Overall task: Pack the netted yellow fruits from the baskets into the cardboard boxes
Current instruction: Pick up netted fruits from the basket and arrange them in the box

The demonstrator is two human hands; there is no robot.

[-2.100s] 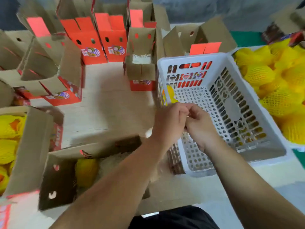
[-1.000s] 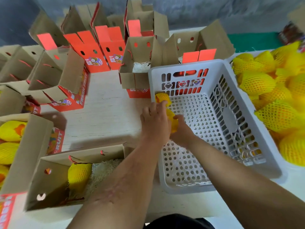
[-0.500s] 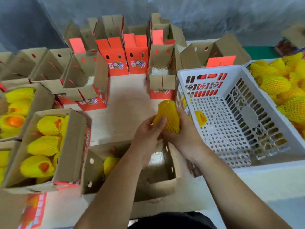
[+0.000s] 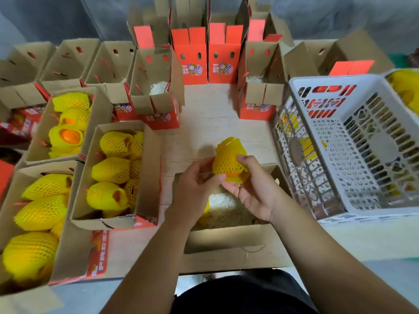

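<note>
Head view, centre of frame: right hand (image 4: 251,193) and left hand (image 4: 195,189) cupped around one netted fruit (image 4: 229,159), fingers pinching its foam net, just above open box (image 4: 226,236). Probably placing step; next, lowering it onto paper shreds, beside fruit below left wrist.

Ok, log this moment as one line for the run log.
stage: packing | held: netted fruit in both hands, left hand, right hand | position: above open box with paper padding | white basket: nearly empty
</note>
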